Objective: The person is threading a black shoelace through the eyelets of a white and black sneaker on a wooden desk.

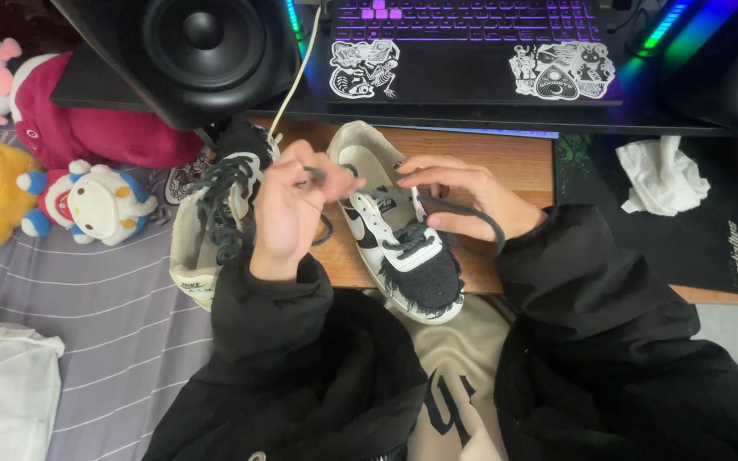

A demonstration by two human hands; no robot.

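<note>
A white sneaker with a black toe [403,256] lies on the wooden desk [518,166], toe toward me. My left hand [288,209] pinches one end of its dark grey lace [476,218] above the shoe's opening. My right hand [467,192] pinches the other part of that lace over the tongue, and a loop hangs down to the right. A second matching sneaker [211,222] sits just left of my left hand, half off the desk edge, its laces loose.
A black laptop with a purple-lit keyboard [471,51] and a black speaker [190,51] stand behind the shoes. A crumpled white tissue [664,175] lies on a black mat [719,248]. Plush toys [87,201] sit at left on a striped sheet.
</note>
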